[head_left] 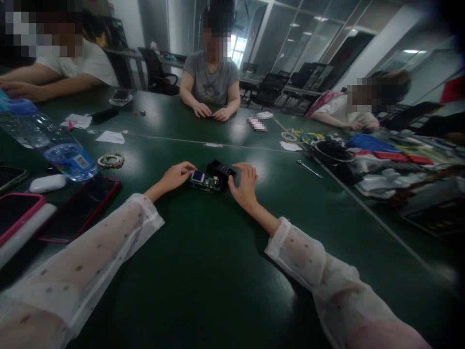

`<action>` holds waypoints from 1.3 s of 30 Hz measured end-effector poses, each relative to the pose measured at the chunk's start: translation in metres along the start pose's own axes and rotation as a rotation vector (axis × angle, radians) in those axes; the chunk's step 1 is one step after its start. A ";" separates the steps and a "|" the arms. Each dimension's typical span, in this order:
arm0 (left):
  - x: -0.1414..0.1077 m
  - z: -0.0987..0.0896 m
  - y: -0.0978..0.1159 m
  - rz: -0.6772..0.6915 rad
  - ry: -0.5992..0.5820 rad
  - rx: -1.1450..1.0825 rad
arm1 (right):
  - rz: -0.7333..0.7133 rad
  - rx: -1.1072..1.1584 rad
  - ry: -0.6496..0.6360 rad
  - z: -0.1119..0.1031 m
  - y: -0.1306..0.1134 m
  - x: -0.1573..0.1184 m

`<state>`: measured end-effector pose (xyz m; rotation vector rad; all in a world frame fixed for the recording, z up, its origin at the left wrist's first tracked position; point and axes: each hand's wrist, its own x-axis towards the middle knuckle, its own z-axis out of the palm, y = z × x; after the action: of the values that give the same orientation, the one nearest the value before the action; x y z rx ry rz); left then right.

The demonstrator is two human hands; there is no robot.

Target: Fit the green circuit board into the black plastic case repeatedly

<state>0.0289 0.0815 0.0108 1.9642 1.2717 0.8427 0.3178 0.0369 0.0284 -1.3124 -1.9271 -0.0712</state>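
Note:
A small green circuit board with a little screen on it lies on the dark green table in front of me. My left hand has its fingers bent in at the board's left end, thumb and fingertips together on its edge. Just behind the board and to its right is a black plastic case, with openings in its upper face. Around the right end of this case my right hand is held with thumb and fingers apart; whether the fingertips touch it is hard to tell.
At left stand water bottles, with a red-edged phone, a white mouse-shaped item and a bracelet nearby. A wrench lies at right, before a heap of cables. Several people sit around the table.

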 end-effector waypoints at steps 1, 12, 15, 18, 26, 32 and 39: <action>0.000 0.000 -0.001 -0.003 0.004 -0.003 | 0.023 0.014 -0.007 0.000 0.006 0.002; 0.002 0.002 -0.007 0.045 0.122 -0.007 | -0.005 0.063 -0.214 0.018 0.027 0.002; 0.002 0.001 -0.006 0.044 0.142 0.022 | 0.004 0.083 -0.232 0.019 0.030 0.002; 0.003 0.000 -0.006 0.054 0.152 0.046 | 0.010 0.110 -0.217 0.017 0.030 0.003; 0.003 0.000 -0.008 0.079 0.137 0.051 | 0.070 0.242 0.072 0.003 0.004 -0.008; 0.003 0.001 -0.009 0.094 0.122 0.041 | -0.082 0.299 -0.136 0.000 -0.011 -0.018; 0.002 0.002 -0.004 0.067 0.127 -0.034 | -0.116 0.286 -0.233 0.005 -0.006 -0.014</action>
<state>0.0287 0.0850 0.0068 1.9631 1.2600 1.0298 0.3126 0.0259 0.0187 -1.0551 -2.1151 0.3015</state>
